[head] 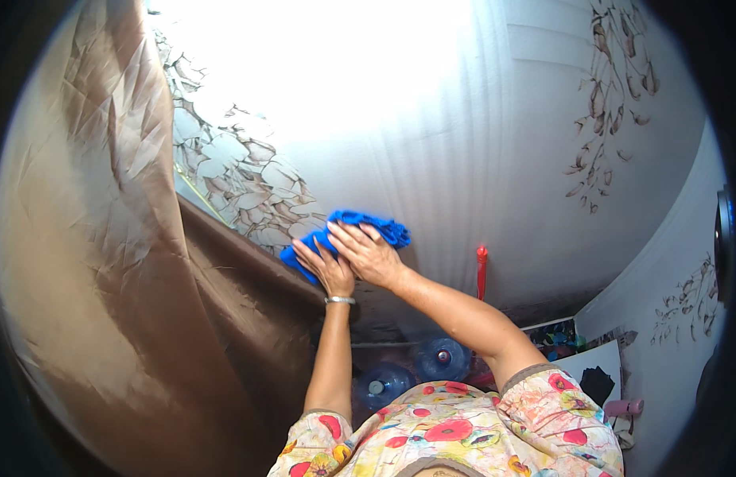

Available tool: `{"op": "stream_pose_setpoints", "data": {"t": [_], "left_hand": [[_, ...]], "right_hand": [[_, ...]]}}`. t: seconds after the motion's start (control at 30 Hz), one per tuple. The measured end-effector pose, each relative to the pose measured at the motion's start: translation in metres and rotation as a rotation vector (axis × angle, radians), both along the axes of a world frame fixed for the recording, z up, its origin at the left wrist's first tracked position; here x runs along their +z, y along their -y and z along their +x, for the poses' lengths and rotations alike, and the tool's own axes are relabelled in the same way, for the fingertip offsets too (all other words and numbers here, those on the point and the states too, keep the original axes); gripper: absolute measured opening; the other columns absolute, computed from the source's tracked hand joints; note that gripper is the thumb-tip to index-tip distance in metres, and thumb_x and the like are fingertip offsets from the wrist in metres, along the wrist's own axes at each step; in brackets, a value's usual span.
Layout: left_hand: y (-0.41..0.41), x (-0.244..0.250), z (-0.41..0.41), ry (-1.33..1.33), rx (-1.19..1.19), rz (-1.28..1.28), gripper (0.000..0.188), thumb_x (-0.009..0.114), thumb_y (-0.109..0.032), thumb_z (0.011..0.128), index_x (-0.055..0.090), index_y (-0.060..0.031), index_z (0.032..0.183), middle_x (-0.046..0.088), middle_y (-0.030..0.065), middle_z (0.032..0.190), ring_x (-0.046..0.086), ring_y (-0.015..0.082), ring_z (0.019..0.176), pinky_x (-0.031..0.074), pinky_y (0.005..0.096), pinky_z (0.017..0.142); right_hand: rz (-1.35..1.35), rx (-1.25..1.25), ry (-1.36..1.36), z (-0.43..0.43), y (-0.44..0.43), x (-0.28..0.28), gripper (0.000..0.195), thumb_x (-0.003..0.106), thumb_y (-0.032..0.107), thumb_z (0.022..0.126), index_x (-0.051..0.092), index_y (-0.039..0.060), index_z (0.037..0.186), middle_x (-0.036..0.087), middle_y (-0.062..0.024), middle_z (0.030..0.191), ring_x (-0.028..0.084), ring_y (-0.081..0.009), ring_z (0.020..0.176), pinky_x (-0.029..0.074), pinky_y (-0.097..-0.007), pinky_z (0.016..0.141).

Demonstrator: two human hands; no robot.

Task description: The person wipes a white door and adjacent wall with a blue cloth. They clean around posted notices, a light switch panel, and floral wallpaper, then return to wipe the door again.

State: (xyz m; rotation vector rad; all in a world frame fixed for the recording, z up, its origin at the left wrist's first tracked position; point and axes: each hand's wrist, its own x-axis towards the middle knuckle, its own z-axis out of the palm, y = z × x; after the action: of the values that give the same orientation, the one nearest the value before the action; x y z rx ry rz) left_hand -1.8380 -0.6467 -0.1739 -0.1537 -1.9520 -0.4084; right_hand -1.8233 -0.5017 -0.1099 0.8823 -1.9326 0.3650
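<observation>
Both my hands lie flat on a folded blue cloth (344, 217), pressing it against a white wall (451, 179) printed with brown flowers. My left hand (333, 273), with a silver-coloured bracelet on the wrist, covers the cloth's lower left part. Up and to the right of it, my right hand (371, 253) spreads over the middle of the cloth, and the two hands touch. The cloth's frayed right end sticks out past my right fingers. Its underside is hidden.
A shiny brown curtain (105, 286) hangs along the left, close to my left arm. Below my arms stand two large blue water bottles, one capped pale (394, 381) and one red (454, 361). A red strip-like object (482, 271) is upright against the wall.
</observation>
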Motion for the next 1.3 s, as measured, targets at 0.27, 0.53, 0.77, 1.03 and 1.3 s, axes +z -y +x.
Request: {"op": "stream_pose_setpoints", "data": {"t": [0.27,0.53,0.77,1.03,1.3], "left_hand": [[-0.092,-0.016,0.025,0.153,-0.157,0.031,0.075,0.054,-0.034,0.090,0.015,-0.0166,0.151,-0.003,0.0338,0.151,0.001,0.0536,0.139,0.005,0.0647,0.108],[-0.171,0.146,0.012,-0.051,-0.291,-0.007,0.069,0.060,-0.035,0.087,0.033,-0.0139,0.146,0.005,0.0302,0.153,0.001,0.0490,0.141,-0.003,0.0652,0.107],[-0.200,0.070,0.019,0.036,-0.315,-0.159,0.067,0.066,-0.029,0.082,0.041,-0.0115,0.141,0.007,0.0283,0.154,-0.002,0.0456,0.143,-0.002,0.0641,0.108],[-0.250,0.076,0.027,0.074,-0.366,-0.211,0.069,0.070,-0.028,0.079,0.043,-0.0148,0.141,0.007,0.0279,0.154,-0.002,0.0456,0.143,-0.006,0.0622,0.108],[-0.315,0.180,0.031,-0.047,-0.317,-0.149,0.063,0.066,-0.026,0.082,0.045,-0.0124,0.139,0.010,0.0281,0.153,0.002,0.0438,0.143,-0.006,0.0595,0.109]], "right_hand": [[0.042,-0.116,0.079,0.022,-0.096,-0.029,0.052,0.062,0.020,0.079,0.054,0.0140,0.130,0.045,-0.0050,0.143,0.041,-0.0181,0.132,0.023,-0.0380,0.107],[-0.232,-0.253,-0.123,0.015,-0.170,0.112,0.051,0.062,0.026,0.076,0.059,0.0168,0.126,0.043,-0.0090,0.145,0.034,-0.0237,0.137,0.023,-0.0433,0.107],[-0.273,-0.338,-0.079,0.022,-0.204,0.016,0.051,0.061,0.025,0.077,0.058,0.0176,0.128,0.044,-0.0090,0.144,0.035,-0.0252,0.136,0.021,-0.0434,0.108],[-0.330,-0.415,0.007,0.032,-0.256,0.002,0.056,0.059,0.030,0.081,0.052,0.0182,0.135,0.035,-0.0130,0.149,0.029,-0.0298,0.139,0.021,-0.0477,0.107],[-0.349,-0.422,-0.179,0.024,-0.314,0.106,0.053,0.058,0.032,0.083,0.052,0.0173,0.133,0.036,-0.0142,0.148,0.036,-0.0324,0.135,0.025,-0.0472,0.104]]}}
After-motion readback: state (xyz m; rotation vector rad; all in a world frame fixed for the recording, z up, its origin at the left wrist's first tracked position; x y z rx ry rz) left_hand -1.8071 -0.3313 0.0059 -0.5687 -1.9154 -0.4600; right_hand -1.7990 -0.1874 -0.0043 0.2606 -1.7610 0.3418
